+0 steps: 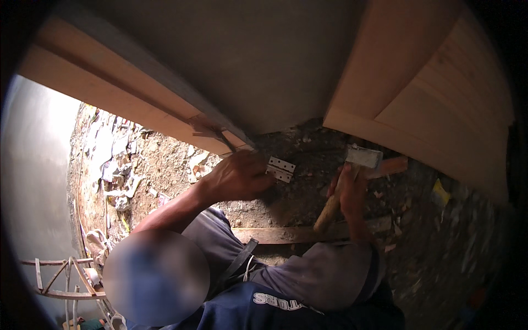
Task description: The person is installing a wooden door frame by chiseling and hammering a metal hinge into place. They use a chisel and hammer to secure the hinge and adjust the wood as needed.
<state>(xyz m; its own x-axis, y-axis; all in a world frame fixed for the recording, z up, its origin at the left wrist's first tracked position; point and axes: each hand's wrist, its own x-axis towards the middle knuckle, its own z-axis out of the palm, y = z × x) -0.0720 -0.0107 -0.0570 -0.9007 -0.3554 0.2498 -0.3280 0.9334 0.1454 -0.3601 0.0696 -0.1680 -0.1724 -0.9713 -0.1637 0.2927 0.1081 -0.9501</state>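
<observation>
My left hand (242, 175) is closed around a slim chisel-like tool (227, 142), its tip against the edge of a wooden door frame (170, 110). A darker, cut-looking patch (203, 124) marks the wood there. Right beside those fingers shows a metal butt hinge (281, 169) with screw holes; whether they touch it I cannot tell. To the right, my right hand (351, 192) grips a hammer by its wooden handle (328, 212). The hammer's pale, worn head (364, 157) points up, apart from the frame.
A grey wall (264, 60) rises ahead, with a panelled wooden door (418, 93) at the right. Rubble and paper scraps (121, 148) litter the dirt floor. A wooden board (269, 235) lies near my legs. At lower left stands a frame of wooden sticks (66, 275).
</observation>
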